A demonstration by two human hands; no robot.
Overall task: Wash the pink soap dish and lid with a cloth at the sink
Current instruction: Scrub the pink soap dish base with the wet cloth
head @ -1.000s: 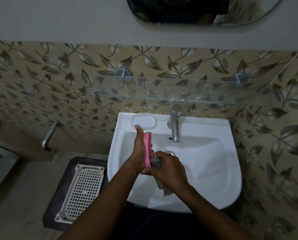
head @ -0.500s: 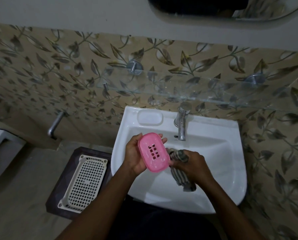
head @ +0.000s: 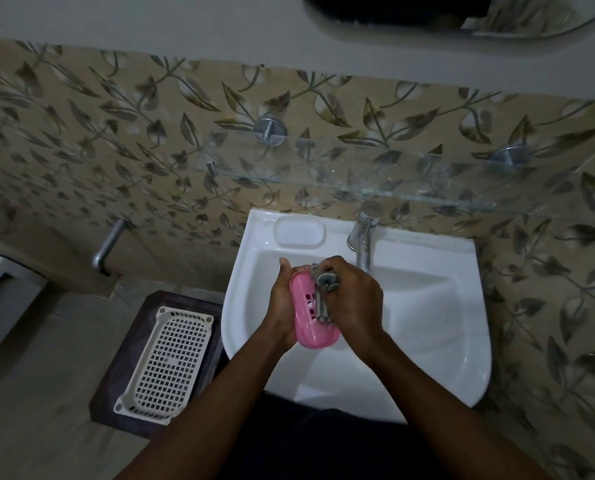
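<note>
Over the white sink (head: 427,341), my left hand (head: 282,306) holds a pink soap dish piece (head: 309,317) with slots in its face, gripping it from the left side. My right hand (head: 354,299) is closed on a grey striped cloth (head: 325,282) and presses it against the top and right of the pink piece. The cloth covers part of the slots. I cannot tell whether this piece is the dish or the lid. No second pink piece is in view.
A chrome tap (head: 363,237) stands at the back of the sink, beside a moulded soap recess (head: 299,232). A glass shelf (head: 393,174) juts from the leaf-patterned wall above. A white plastic basket (head: 167,362) lies on a dark stool at the left.
My right hand has brought the cloth up onto the face of the pink piece. The left hand has turned the piece from edge-on to face-up over the basin.
</note>
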